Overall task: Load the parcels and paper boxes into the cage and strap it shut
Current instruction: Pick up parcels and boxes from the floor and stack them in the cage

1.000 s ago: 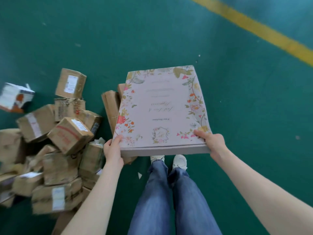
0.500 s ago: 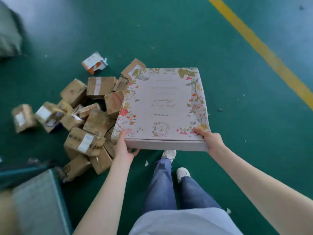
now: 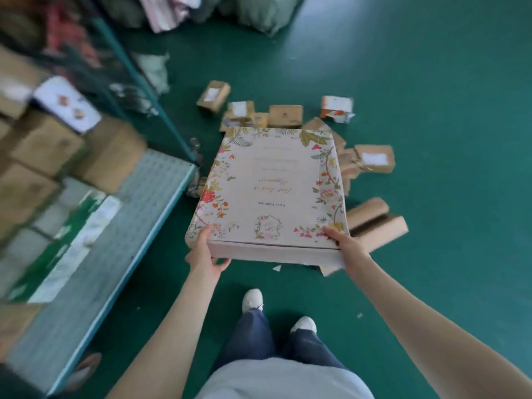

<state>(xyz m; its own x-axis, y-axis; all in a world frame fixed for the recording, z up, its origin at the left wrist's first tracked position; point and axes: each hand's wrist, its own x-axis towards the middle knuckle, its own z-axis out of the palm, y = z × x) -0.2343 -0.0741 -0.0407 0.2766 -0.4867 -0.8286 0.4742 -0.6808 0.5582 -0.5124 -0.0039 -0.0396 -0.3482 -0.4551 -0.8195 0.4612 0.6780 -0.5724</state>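
nearest the camera are white sneakers (image 3: 252, 299) on the green floor (image 3: 446, 211), toes pointing at the load. the left hand (image 3: 205, 249) grips the near-left corner of the floral box (image 3: 273, 185), thumb on the lid and fingers curled underneath. the right hand (image 3: 342, 240) grips the near-right corner the same way. the box is flat, wide and held roughly level in the air, above the floor, just right of the cage (image 3: 161, 116).

the cage's grey perforated deck (image 3: 115, 226) has a light blue edge running diagonally along the left. only a narrow strip of floor lies between that edge and the box's left side. the right side is wide open floor.

writing on the lid is upside down from here: a script line i can't read and a small printed line that looks like "... boutique", too soft to be sure.

inside the cage sit stacked cartons (image 3: 43, 142), blurred. past the box, brown parcels (image 3: 285, 115) lie scattered with white shipping labels, text unreadable. farthest back are some grey-green bags (image 3: 259, 12).
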